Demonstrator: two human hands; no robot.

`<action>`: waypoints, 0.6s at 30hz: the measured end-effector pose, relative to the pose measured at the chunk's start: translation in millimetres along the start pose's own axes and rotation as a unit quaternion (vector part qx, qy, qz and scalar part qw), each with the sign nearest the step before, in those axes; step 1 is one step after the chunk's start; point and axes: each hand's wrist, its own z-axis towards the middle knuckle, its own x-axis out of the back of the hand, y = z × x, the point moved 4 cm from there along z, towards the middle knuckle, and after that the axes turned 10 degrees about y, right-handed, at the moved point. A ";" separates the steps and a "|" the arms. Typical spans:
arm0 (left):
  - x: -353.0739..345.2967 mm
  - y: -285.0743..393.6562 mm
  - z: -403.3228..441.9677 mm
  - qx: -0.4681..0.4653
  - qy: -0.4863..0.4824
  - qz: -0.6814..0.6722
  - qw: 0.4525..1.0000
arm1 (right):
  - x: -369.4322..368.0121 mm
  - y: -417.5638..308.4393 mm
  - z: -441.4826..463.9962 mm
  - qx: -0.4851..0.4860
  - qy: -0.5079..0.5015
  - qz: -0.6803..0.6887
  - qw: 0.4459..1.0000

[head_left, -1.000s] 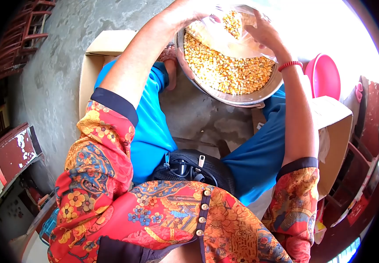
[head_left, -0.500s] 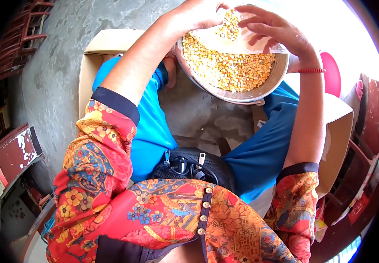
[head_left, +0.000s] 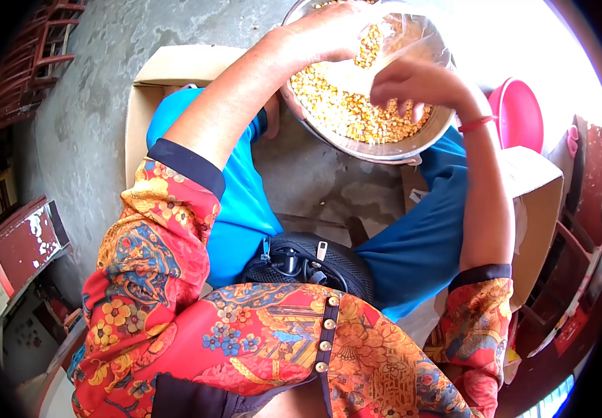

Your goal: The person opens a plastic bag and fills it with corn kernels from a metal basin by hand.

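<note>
A metal pot (head_left: 367, 155) holds loose yellow corn kernels (head_left: 346, 101). Over its far side is a clear plastic bag (head_left: 412, 35) with some kernels showing through or inside it. My left hand (head_left: 332, 33) is closed on the near-left part of the bag, its fingertips partly hidden. Just right of it, my right hand (head_left: 423, 85) hangs over the kernels with fingers loosely bent and slightly blurred, beside the bag's lower edge. I see nothing held in it. A red bracelet (head_left: 478, 124) circles that wrist.
A pink basin (head_left: 521, 117) stands right of the pot. Open cardboard boxes (head_left: 175, 64) lie outside both legs. A black pouch (head_left: 308, 261) rests at my waist. Wooden furniture (head_left: 19, 251) lines the left side, and a few kernels dot the concrete floor (head_left: 116, 104).
My right hand has dropped toward me, off the bag and down over the kernels. My left hand has moved slightly down and right with the bag, which now stands more open at the far side.
</note>
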 end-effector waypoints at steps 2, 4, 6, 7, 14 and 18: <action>-5.5 -9.3 -3.0 0.002 -0.018 0.042 0.999 | -37.6 17.8 21.9 -0.040 -0.059 -0.085 0.994; -3.2 -4.4 -1.8 0.010 -0.016 0.030 0.999 | -63.5 21.0 29.9 -0.025 -0.061 -0.179 0.982; -1.2 -3.6 -1.5 0.017 -0.013 0.020 1.000 | -92.0 51.5 51.7 0.152 0.082 -0.293 0.940; -1.1 -4.5 -1.9 0.016 -0.019 0.019 1.000 | -102.2 59.4 55.8 0.152 0.081 -0.294 0.940; 4.1 -5.8 -3.9 0.004 -0.015 0.006 1.000 | -115.8 82.7 67.5 0.095 0.114 -0.271 0.951; 10.3 5.1 -0.2 0.041 -0.030 -0.031 0.998 | -120.9 90.8 78.6 0.131 0.039 -0.277 0.951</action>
